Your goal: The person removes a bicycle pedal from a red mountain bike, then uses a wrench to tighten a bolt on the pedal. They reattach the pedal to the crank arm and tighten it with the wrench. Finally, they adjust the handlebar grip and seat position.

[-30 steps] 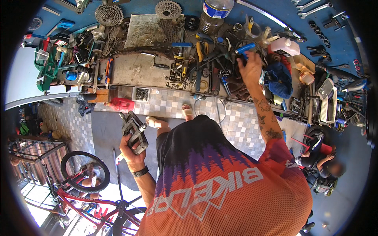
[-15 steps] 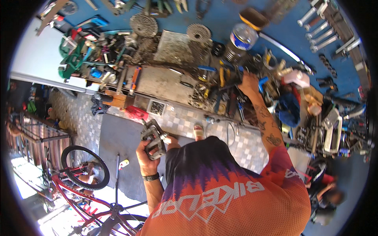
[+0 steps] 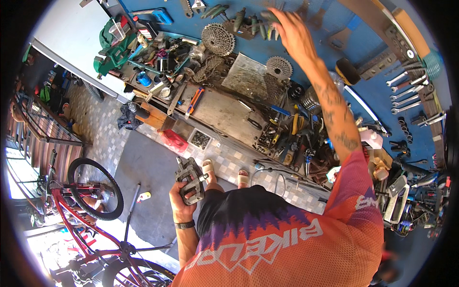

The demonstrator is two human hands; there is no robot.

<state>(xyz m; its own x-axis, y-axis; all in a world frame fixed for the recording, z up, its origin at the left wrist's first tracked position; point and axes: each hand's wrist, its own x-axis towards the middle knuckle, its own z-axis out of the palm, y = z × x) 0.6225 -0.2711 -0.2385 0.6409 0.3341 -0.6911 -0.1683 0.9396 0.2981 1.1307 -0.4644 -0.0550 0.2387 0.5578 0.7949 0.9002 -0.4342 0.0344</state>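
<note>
My left hand (image 3: 180, 201) is closed around a pair of dark grey flat bicycle pedals (image 3: 192, 187), held in front of my shorts at the lower middle. My right arm stretches far forward over the workbench. At its end my right hand (image 3: 288, 29) is up at the blue tool wall, fingers extended beside hanging tools with dark green handles (image 3: 240, 20). One dark handle lies at the fingertips; whether they touch it I cannot tell. A large cassette (image 3: 218, 39) hangs on the wall left of that hand, with a smaller cassette (image 3: 279, 68) below it.
The cluttered workbench (image 3: 215, 107) carries an orange and blue utility knife (image 3: 195, 100) and several loose tools. Spanners (image 3: 406, 91) hang at the right. A red bicycle (image 3: 71, 222) stands at the lower left, beside a dark mat (image 3: 143, 167) on the tiled floor.
My right hand has left the tools on the right of the bench and risen forward to the wall. The pedals stay in my left hand. The view has turned.
</note>
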